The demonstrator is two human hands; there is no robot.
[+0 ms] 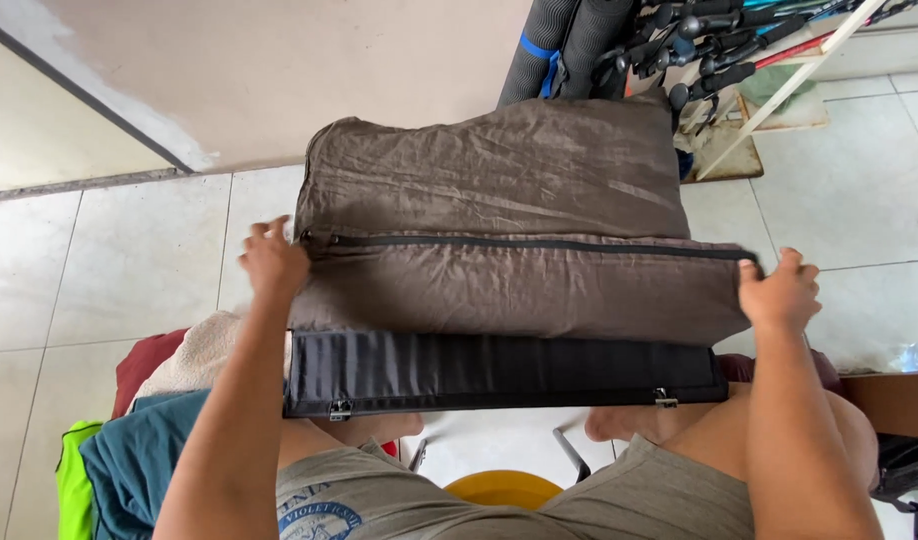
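Brown zippered fabric sleeping bag partly folded, black lining band exposed. Left hand, right hand: grip closed on fold ends. Further folding judged left.

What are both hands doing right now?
Left hand: closed on the left edge of the brown padded cover.
Right hand: closed on its right edge, by the zip end.

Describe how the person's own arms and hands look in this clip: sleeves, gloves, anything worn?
Both arms are bare from the upper arm down. The left hand and right hand wear no gloves, and no watch or rings are visible. A grey short-sleeved t-shirt with a round blue print covers the torso.
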